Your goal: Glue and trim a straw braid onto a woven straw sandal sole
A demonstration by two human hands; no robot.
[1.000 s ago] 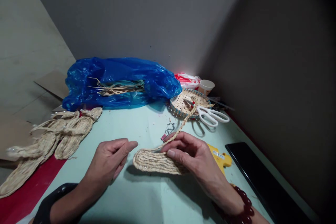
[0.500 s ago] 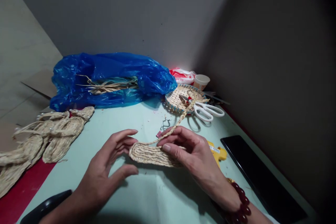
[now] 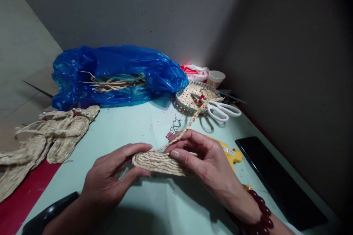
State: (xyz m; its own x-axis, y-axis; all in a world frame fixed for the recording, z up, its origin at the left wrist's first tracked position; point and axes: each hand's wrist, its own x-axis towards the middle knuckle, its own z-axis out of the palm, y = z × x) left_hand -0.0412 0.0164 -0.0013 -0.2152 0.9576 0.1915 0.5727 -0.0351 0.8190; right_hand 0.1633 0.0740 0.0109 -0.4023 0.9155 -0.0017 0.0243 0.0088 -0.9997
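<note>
A coiled braided straw sole point(image 3: 162, 163), oblong with stacked rows of braid, is held a little above the table between both hands. My left hand point(image 3: 117, 172) grips its left end, thumb below and fingers above. My right hand point(image 3: 202, 159) holds the right part, thumb on the near face and fingers behind, which hide that end. From the sole a loose straw braid point(image 3: 190, 123) runs up past my right fingers toward a round woven basket point(image 3: 186, 97). White-handled scissors point(image 3: 223, 111) lie partly on the basket.
At the back is a blue plastic bag point(image 3: 124, 57) with straw strips point(image 3: 116, 83). Finished straw sandals point(image 3: 66, 132) lie at left. A paper cup point(image 3: 216, 78), a red-white packet point(image 3: 194, 71), a yellow glue gun point(image 3: 234, 155), a black flat tray-like object point(image 3: 275, 180) and a pink clip point(image 3: 168, 134) are around.
My left hand has closed from open beside the sole to gripping its left end. My right hand keeps its hold. The view has shifted slightly.
</note>
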